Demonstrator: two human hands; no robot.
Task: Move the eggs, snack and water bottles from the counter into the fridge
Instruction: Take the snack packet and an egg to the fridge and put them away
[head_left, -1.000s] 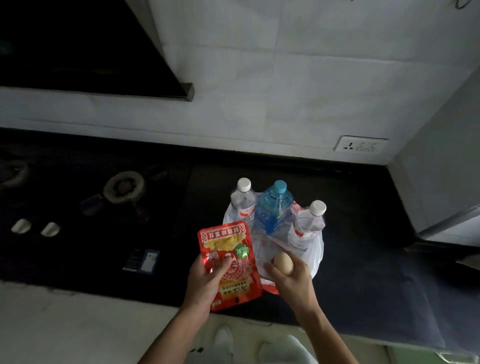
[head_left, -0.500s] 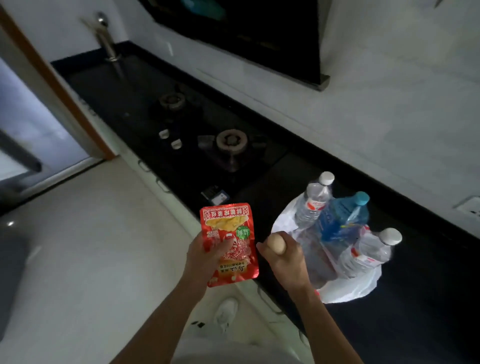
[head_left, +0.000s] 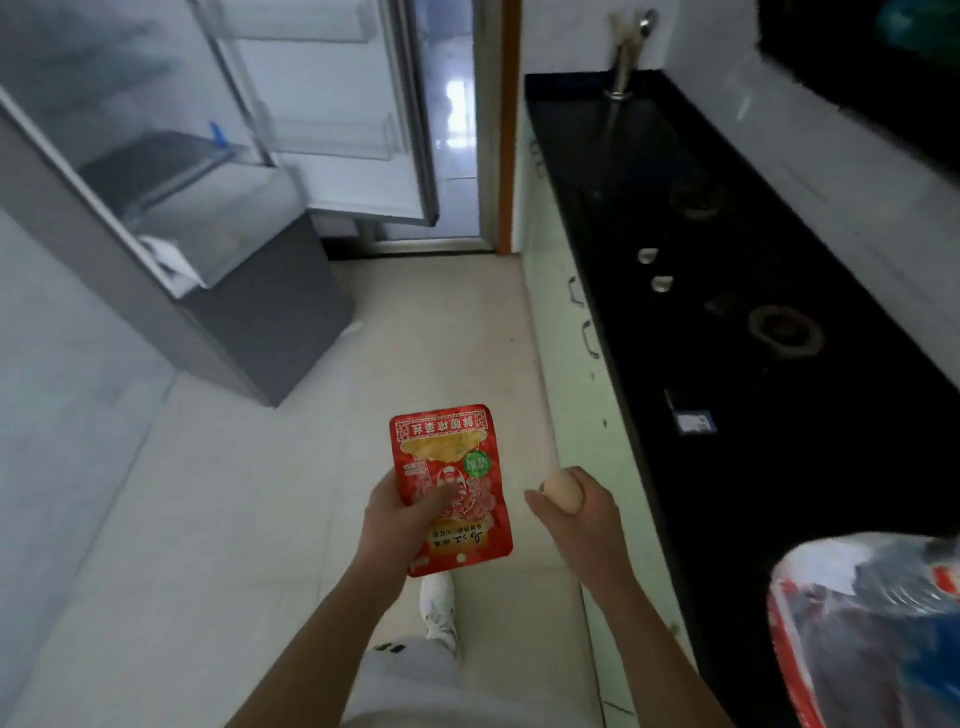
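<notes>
My left hand (head_left: 402, 525) grips a red snack packet (head_left: 451, 488) by its lower left side, held upright over the floor. My right hand (head_left: 579, 519) is closed around a pale brown egg (head_left: 562, 491), just right of the packet and beside the counter's front edge. The fridge (head_left: 171, 208) stands ahead on the left with its door (head_left: 337, 109) swung open and its shelves showing. At the lower right, a blurred plastic bag (head_left: 872, 623) lies on the black counter (head_left: 753, 415); the water bottles in it cannot be made out.
A gas hob with two burners (head_left: 784, 330) and a tap (head_left: 626, 52) sit on the counter to the right. Pale cabinet fronts (head_left: 566, 312) run below it. The tiled floor (head_left: 431, 338) lies between counter and fridge. A doorway (head_left: 457, 119) is straight ahead.
The view has swung left, away from the counter and bottles, toward the open fridge. Both hands still carry the packet and the egg, now over the floor.
</notes>
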